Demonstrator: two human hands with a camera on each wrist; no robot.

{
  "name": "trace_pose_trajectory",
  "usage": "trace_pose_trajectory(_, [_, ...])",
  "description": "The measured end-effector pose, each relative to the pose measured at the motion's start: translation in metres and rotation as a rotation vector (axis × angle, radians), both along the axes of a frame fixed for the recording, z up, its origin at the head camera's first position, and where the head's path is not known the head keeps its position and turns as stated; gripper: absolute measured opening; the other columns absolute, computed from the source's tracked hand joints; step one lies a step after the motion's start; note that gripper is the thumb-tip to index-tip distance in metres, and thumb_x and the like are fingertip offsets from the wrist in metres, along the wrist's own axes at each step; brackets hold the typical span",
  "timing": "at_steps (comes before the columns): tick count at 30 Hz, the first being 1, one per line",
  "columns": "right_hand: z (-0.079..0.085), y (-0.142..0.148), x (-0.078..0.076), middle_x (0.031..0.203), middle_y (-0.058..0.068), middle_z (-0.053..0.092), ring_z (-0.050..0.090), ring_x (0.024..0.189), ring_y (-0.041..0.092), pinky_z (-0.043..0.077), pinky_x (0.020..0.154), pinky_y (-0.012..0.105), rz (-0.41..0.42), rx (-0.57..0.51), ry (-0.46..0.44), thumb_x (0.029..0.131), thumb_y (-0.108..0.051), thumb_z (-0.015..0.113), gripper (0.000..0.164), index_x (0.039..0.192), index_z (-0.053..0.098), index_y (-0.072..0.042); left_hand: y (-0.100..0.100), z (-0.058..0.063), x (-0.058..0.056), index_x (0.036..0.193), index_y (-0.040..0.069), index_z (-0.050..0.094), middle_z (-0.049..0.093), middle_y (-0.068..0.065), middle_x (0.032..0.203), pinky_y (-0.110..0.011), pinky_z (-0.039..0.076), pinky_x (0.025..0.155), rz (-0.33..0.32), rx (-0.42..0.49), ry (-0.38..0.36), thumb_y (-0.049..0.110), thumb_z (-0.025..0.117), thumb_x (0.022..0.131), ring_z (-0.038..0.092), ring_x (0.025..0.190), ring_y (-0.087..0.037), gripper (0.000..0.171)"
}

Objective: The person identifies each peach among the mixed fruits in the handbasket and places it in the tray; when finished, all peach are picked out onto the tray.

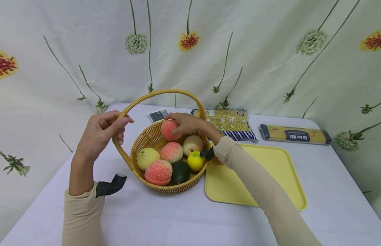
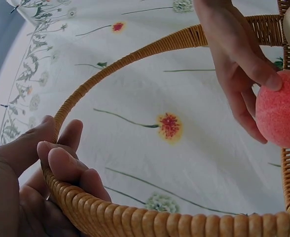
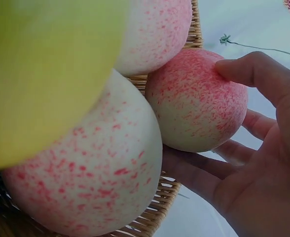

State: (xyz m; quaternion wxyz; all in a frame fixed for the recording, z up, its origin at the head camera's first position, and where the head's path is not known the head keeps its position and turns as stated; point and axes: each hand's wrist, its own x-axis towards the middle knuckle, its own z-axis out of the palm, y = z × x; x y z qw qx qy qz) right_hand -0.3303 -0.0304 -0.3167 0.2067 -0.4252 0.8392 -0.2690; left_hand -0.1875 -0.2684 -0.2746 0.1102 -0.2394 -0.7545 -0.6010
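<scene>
A wicker basket (image 1: 175, 190) with a tall arched handle (image 1: 166, 91) stands on the table, full of fruit. My left hand (image 1: 99, 133) holds the handle on its left side, fingers curled around it in the left wrist view. At the basket's back, my right hand (image 1: 190, 123) grips a red peach (image 1: 170, 130) between thumb and fingers; the right wrist view shows this peach (image 3: 199, 106) beside other fruit. Below it lie two more speckled peaches (image 1: 158, 172), a pale yellow round fruit (image 1: 148, 158), a dark green fruit (image 1: 180, 173), a yellow lemon-like fruit (image 1: 195, 161) and a pale, red-tinged fruit (image 1: 192, 144).
Right of the basket lies a yellow tray (image 1: 270, 164), partly under the right forearm, with an orange-red item mostly hidden at its edge. Behind are a pasta bag (image 1: 228, 121), a spaghetti pack (image 1: 295, 134) and a small packet (image 1: 158, 115). A flower-print curtain (image 1: 255, 68) hangs behind the table.
</scene>
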Motion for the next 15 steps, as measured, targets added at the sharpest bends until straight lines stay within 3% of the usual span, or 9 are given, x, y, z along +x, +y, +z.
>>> trace_pose_trajectory(8, [-0.0025,0.0037,0.0016,0.124,0.004,0.043,0.05,0.1,0.012,0.044,0.078,0.025,-0.01,-0.005,0.008,0.082,-0.024,0.058,0.057,0.133,0.034,-0.012,0.0002,0.0006,-0.0001,0.092,-0.005,0.059,0.047,-0.006,0.054,-0.026,0.042,0.041,0.018,-0.024,-0.001,-0.001,0.051,0.087,0.046,0.046,-0.017,0.011])
trace_pose_trajectory(15, [-0.0021,0.0076,0.0038,0.12,0.003,0.048,0.052,0.096,0.011,0.045,0.076,0.025,-0.001,-0.054,-0.002,0.083,-0.029,0.058,0.056,0.132,0.036,-0.015,0.0,0.0008,0.0006,0.092,-0.005,0.059,0.046,-0.006,0.054,-0.026,0.042,0.041,0.011,-0.01,-0.008,-0.001,0.051,0.087,0.046,0.046,-0.017,0.011])
